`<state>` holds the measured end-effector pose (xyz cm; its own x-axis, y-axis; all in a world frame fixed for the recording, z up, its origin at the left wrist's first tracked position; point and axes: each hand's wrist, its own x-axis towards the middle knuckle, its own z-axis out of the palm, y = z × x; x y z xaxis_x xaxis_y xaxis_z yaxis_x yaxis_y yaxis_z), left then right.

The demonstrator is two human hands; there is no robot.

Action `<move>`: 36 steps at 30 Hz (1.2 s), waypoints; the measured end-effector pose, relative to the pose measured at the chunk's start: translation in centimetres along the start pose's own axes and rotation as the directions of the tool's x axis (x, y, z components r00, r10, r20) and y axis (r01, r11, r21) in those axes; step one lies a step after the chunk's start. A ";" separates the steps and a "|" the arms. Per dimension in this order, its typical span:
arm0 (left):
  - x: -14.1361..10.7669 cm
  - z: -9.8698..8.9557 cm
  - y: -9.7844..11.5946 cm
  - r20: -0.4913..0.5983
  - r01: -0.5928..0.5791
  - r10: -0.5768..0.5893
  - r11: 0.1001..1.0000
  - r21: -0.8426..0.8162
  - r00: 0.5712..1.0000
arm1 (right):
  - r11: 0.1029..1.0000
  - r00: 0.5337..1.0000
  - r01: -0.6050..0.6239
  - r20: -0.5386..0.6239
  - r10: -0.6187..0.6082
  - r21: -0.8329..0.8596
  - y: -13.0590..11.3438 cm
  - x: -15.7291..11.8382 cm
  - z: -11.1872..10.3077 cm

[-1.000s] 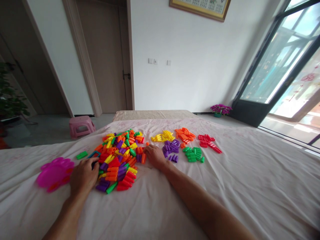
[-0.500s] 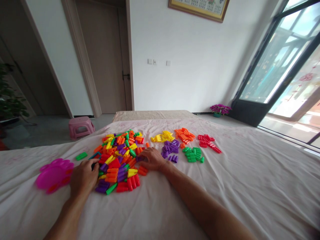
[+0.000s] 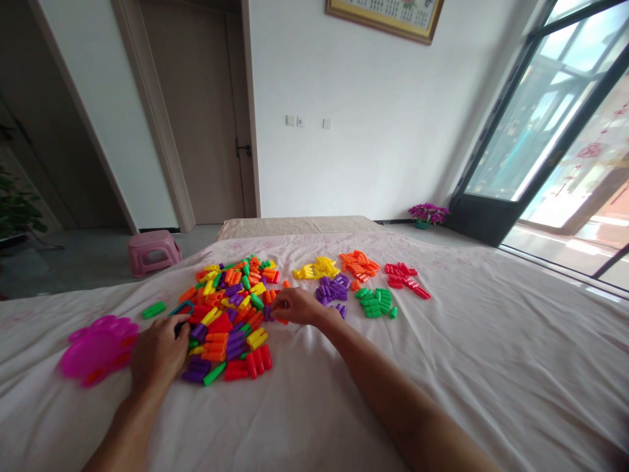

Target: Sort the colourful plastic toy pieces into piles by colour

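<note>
flanking glossy, ridged plastic pieces (image 3: 223,322) on wrinkled cloth (image 3: 324,393): left hand (image 3: 160,351), right hand (image 3: 299,307), both curled, grips unclear.

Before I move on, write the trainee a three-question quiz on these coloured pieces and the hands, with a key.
1. Which colour's sorted group reaches farthest right in the picture? A) yellow B) green C) red
2. True or false: the purple group lies to the right of the mixed pile.
3. Fill in: the ____ hand is nearer the magenta tray.

Key: 1. C, the red group. 2. True. 3. Left hand.
</note>
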<state>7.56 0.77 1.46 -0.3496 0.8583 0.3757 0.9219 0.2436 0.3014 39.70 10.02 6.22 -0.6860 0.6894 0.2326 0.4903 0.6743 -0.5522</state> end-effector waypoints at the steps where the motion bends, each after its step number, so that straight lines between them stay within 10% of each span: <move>1: 0.0 0.1 0.0 0.002 0.000 0.000 1.000 0.003 1.000 | 1.000 0.999 -0.027 -0.046 0.027 0.010 0.4 0.0 -0.5; 10: 0.1 0.2 -0.1 0.013 0.013 -0.013 1.000 0.006 1.000 | 0.913 0.824 -0.404 -0.459 0.334 -0.060 5.9 -1.2 -5.4; 17: 0.0 0.2 0.1 0.010 0.016 -0.016 1.000 0.024 1.000 | 0.740 0.359 -0.664 -0.821 0.444 0.110 10.4 -4.9 -10.2; 26: -0.1 0.0 0.2 0.009 0.008 -0.008 1.000 0.026 1.000 | 0.477 0.537 -0.841 -0.507 0.674 -0.256 11.3 -7.0 -10.1; 36: 0.0 0.1 0.1 -0.003 0.009 -0.009 1.000 0.002 1.000 | 0.507 0.445 -0.858 -0.623 0.643 -0.090 11.8 -6.9 -10.4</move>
<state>7.72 0.80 1.43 -0.3582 0.8547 0.3758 0.9191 0.2519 0.3030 55.81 15.91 6.44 0.3448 0.9057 0.2467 0.8849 -0.2258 -0.4074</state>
